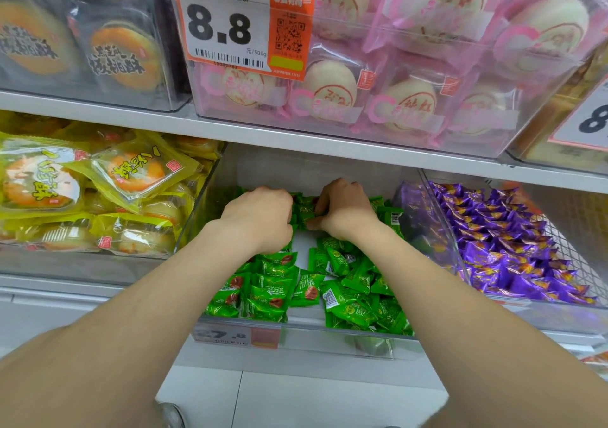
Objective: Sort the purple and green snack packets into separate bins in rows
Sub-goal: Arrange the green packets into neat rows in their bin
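Above my hands, an orange and white price tag (230, 23) reads "8.8", with "元/500g" in small print, a barcode under it and a QR code to its right. Below my wrists, on the front of the clear bin (329, 327) I am reaching into, a blurred label (227, 335) shows "27.8". Far to the right of my right hand, another tag (589, 121) is cut off at the edge and shows only an "8".

The green packets (273, 292) are small, glossy pillow packs with white writing, and some show a brown picture or a barcode. They lie in loose heaps under my forearms, with a bare strip of bin floor between the heaps. More of them sit at the back of the bin under my hands. The purple packets (513, 246) are shiny with orange marks. They are piled in the next bin (441, 217), just to the right of my right hand.

My left hand (260, 217) is knuckles up, with its fingers curled down onto the green packets at the back. I cannot tell whether it grips any. My right hand (342, 210), just beside it, pinches green packets between its thumb and curled fingers.
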